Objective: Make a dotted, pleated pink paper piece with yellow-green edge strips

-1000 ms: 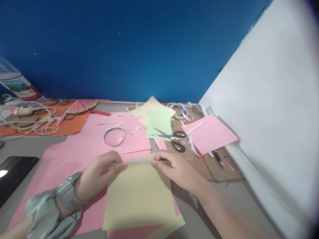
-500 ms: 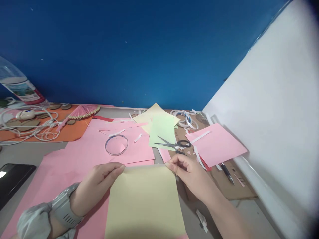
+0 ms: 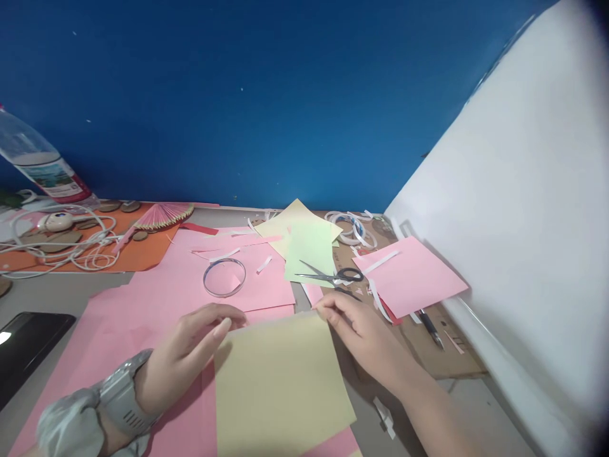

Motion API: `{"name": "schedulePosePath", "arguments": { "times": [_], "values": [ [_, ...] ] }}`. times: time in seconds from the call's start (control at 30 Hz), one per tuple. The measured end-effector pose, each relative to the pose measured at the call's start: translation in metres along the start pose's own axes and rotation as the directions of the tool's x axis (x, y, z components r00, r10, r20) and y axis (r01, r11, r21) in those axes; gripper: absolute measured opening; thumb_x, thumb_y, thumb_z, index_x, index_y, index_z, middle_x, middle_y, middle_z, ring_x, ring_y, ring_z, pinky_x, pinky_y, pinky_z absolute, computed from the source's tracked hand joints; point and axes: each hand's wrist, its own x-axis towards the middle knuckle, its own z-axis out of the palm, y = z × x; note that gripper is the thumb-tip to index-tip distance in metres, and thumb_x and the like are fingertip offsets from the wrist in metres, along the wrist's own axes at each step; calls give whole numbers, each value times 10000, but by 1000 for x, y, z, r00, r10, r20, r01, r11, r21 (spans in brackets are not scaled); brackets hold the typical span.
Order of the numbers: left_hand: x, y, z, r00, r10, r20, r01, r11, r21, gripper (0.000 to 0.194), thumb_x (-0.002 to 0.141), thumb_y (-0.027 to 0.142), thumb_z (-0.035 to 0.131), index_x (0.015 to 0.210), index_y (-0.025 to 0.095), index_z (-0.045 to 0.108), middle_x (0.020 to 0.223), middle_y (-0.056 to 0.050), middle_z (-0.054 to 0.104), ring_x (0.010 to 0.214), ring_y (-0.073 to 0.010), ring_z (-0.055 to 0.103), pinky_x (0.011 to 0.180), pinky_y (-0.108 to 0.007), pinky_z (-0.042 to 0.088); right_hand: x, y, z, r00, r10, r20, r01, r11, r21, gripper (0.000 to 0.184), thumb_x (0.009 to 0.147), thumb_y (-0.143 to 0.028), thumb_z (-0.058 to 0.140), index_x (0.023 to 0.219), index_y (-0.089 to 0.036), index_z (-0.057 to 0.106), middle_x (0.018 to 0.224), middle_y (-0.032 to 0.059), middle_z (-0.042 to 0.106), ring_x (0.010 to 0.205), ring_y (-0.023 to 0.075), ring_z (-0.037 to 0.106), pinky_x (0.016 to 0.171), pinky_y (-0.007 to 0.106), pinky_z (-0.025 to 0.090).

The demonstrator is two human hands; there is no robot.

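Note:
A pale yellow sheet of paper (image 3: pixel 283 387) spans the space between my hands, its top edge slanting up to the right. My right hand (image 3: pixel 361 336) pinches its upper right corner between thumb and fingers. By the upper left corner, my left hand (image 3: pixel 195 355) has its thumb lifted apart from the fingers, whose tips reach around that corner. Pink paper (image 3: pixel 333 445) shows beneath the sheet's lower edge. Just beyond the right hand lie black-handled scissors (image 3: pixel 333 276), blades apart, on a light green sheet (image 3: pixel 309 244).
Large pink sheets (image 3: pixel 157 285) cover the left of the desk, with a clear tape-like ring (image 3: pixel 204 279) on top. A phone (image 3: pixel 35 343) lies far left. Behind are a pink paper fan (image 3: pixel 164 216), tangled white cable (image 3: pixel 90 244) and a bottle (image 3: pixel 52 171). A pen (image 3: pixel 432 330) rests on cardboard at right.
My left thumb has come off the yellow paper and spread from the fingers. The sheet has turned slightly, its left corner lower, and its lower right corner now shows.

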Motion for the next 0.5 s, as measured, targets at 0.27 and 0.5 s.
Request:
{"name": "schedulePosePath", "arguments": {
  "times": [0.27, 0.5],
  "values": [
    [-11, 14, 26, 979, 182, 89, -199, 946, 256, 145, 848, 340, 573, 837, 211, 638, 755, -24, 663, 734, -181, 571, 712, -327, 433, -7, -10, 34, 908, -375, 183, 393, 917, -69, 175, 956, -140, 391, 891, -195, 544, 906, 15, 611, 889, 159, 508, 814, 291, 398],
    [-12, 12, 33, 970, 205, 133, -226, 959, 172, 271, 934, 233, 396, 674, 181, 453, 642, 14, 519, 640, -125, 461, 628, -253, 374, -8, -9, 40, 918, -340, 204, 352, 936, -24, 72, 930, -206, 479, 880, -194, 530, 801, 0, 558, 784, 151, 501, 717, 275, 400]
  ]
}}
